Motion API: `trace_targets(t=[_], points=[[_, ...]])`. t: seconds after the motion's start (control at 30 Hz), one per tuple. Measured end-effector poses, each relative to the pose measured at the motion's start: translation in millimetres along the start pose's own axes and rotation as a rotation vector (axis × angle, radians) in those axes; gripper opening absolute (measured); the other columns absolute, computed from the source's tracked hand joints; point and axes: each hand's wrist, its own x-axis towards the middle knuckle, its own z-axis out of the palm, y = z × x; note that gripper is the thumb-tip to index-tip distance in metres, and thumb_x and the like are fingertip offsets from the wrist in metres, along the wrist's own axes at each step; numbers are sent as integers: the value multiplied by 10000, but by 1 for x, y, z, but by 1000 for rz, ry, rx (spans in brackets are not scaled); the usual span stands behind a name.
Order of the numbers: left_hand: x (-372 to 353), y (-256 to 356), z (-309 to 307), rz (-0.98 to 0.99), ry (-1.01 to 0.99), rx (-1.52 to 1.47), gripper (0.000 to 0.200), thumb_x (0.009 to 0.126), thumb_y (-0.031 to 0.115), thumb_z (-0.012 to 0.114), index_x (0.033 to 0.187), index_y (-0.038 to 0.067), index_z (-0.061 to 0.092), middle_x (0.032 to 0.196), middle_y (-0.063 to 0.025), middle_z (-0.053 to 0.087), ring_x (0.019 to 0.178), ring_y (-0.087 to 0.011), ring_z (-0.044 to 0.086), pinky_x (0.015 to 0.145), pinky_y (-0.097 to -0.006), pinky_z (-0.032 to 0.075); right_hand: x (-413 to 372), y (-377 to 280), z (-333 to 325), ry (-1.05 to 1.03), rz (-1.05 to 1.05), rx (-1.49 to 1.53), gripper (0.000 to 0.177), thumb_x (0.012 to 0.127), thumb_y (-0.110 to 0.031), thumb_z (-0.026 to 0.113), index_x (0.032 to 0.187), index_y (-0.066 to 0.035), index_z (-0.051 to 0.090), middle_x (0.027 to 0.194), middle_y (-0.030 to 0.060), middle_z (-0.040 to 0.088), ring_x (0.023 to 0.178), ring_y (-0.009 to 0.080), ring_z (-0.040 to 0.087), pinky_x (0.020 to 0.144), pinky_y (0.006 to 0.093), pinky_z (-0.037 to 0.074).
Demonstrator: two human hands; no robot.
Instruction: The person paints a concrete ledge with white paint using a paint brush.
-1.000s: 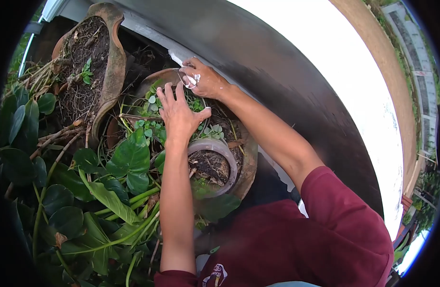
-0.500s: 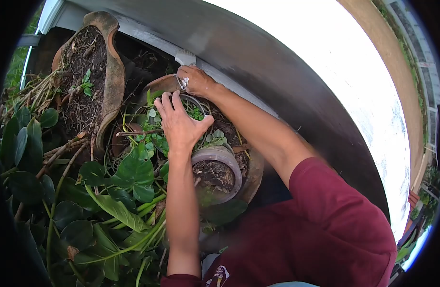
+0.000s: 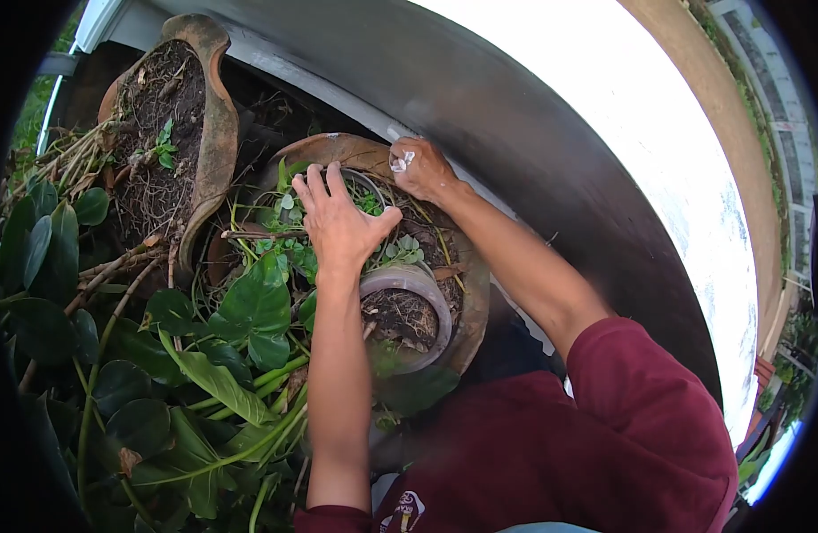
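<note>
My left hand (image 3: 342, 231) has its fingers spread over a small round pot (image 3: 371, 188) of green seedlings, its fingertips near the rim. My right hand (image 3: 424, 169) is closed round a paintbrush (image 3: 396, 133) with white paint on it; most of the brush is hidden by the fist. Its bristles are at the pale ledge (image 3: 333, 93) along the base of the dark wall, just beyond the rim of the large clay planter (image 3: 338, 147). Within that planter, the small pot stands behind a second round pot (image 3: 440, 311) with soil.
A wavy-edged clay planter (image 3: 218, 115) with soil and roots is at the upper left. Broad-leaved plants (image 3: 253, 311) fill the lower left. The dark wall (image 3: 551, 151) curves along the right, with a bright white surface (image 3: 666, 160) above it.
My right hand and the brush have moved right along the ledge, towards me, uncovering the planter's rim. My left hand has stayed nearly in place over the small pot.
</note>
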Motion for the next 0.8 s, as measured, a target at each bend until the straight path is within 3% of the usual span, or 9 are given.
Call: trace_targets(t=[0.03,0.23,0.33,0.53,0.7,0.8], points=[[0,0,0,-3,-4,1,1010,581,391,815,1403,-50,427,1469,-299,368,1400,-531,256,1147,-540,308,-9,-3,-10,-15,37,-26,102,659,-39,601,760,-33,613,834,170,639,816,411,632,755,447,528],[-3,1,-2,-32,-32,-4,1014,590,390,812,1418,-43,417,1491,-299,348,1417,-524,239,1150,-539,307,-48,-34,-62,-118,331,-154,137,757,-60,538,817,-10,651,907,206,664,847,430,639,777,477,520],[0,2,-4,-42,-34,-9,1015,589,385,812,1423,-39,416,1496,-297,344,1423,-518,234,1145,-543,314,-59,-47,-79,-117,319,-155,96,776,-59,559,805,-7,634,876,195,657,817,417,634,755,472,515],[0,3,-6,-40,-46,-13,1018,584,378,824,1423,-34,420,1494,-297,344,1424,-513,237,1136,-547,325,-69,-49,-80,28,-122,61,36,810,-2,608,828,-14,579,826,140,621,782,370,590,763,449,487],[0,4,-3,-20,-42,-1,1018,585,384,830,1420,-34,425,1484,-300,352,1412,-517,249,1132,-549,329,3,-29,-38,25,-347,244,50,813,-5,605,861,-18,598,837,135,632,829,350,610,793,434,494],[1,2,0,-2,-24,22,1017,584,388,832,1417,-34,428,1484,-300,351,1412,-519,248,1132,-550,329,32,-4,-15,-135,-48,283,81,811,-50,601,882,-24,626,858,165,654,853,366,623,783,437,499]])
